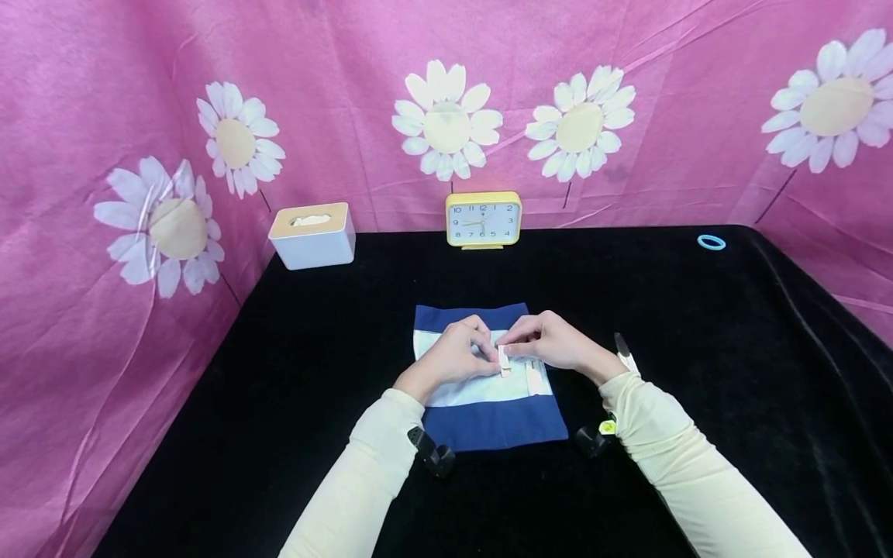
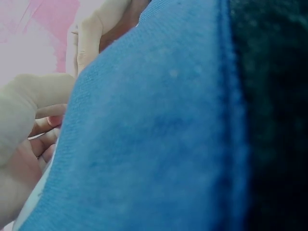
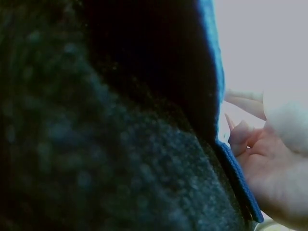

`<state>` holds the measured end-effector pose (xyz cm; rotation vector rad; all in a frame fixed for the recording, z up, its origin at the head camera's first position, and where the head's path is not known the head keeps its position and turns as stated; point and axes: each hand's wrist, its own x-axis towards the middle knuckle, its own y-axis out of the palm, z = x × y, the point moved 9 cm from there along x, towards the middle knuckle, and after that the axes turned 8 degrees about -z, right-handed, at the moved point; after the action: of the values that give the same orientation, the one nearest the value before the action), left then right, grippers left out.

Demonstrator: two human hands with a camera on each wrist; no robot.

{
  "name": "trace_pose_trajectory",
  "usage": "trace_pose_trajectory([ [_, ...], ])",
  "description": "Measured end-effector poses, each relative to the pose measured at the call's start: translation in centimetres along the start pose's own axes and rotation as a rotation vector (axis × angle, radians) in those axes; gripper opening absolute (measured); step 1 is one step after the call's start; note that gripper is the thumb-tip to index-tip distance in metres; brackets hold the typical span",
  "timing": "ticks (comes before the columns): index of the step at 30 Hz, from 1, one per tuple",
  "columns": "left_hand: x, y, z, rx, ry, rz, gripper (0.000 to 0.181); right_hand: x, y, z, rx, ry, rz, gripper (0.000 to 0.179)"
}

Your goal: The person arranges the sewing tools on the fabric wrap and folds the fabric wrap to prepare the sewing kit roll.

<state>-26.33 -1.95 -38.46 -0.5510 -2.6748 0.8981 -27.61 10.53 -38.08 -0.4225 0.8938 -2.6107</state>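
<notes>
In the head view, we found the blue-and-white cloth [image 1: 495, 424] just below the middle of the frame, on the black counter [image 1: 335, 434]. The hands covered part of its white band, whose length ran left to right. A pale tab [image 1: 505, 370] stood out on that band, its long axis nearly upright in the frame, lower end pointing to the bottom edge. The right hand [image 1: 551, 341] pinched the tab's upper end between thumb and fingers; the left hand [image 1: 459, 353] had bent fingers at its left edge, though we could not tell whether they gripped it. In the left wrist view, blurred blue fabric hid fingertips; in the right, a cloth edge did. Both sleeves [image 1: 370, 473] were cut off at the head view's bottom.
</notes>
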Motion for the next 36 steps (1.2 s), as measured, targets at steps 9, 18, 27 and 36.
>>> trace_pose_trajectory([
  [9, -0.3, -0.3, -0.8, 0.142, 0.037, 0.065, 0.011, 0.0, 0.1, 0.0, -0.025, -0.017, 0.033, 0.015],
  [18, -1.0, -1.7, -1.7, 0.389, 0.080, 0.105, 0.009, -0.1, 0.0, 0.0, -0.024, -0.005, 0.058, 0.015],
  [27, -1.5, -1.7, -1.7, 0.445, 0.082, 0.173, 0.016, 0.1, 0.3, -0.2, -0.027, 0.000, 0.080, 0.015],
  [36, -1.4, -2.1, -1.1, 0.358, 0.084, 0.176, 0.019, 0.0, -0.9, -0.6, 0.056, 0.115, 0.024, 0.027],
])
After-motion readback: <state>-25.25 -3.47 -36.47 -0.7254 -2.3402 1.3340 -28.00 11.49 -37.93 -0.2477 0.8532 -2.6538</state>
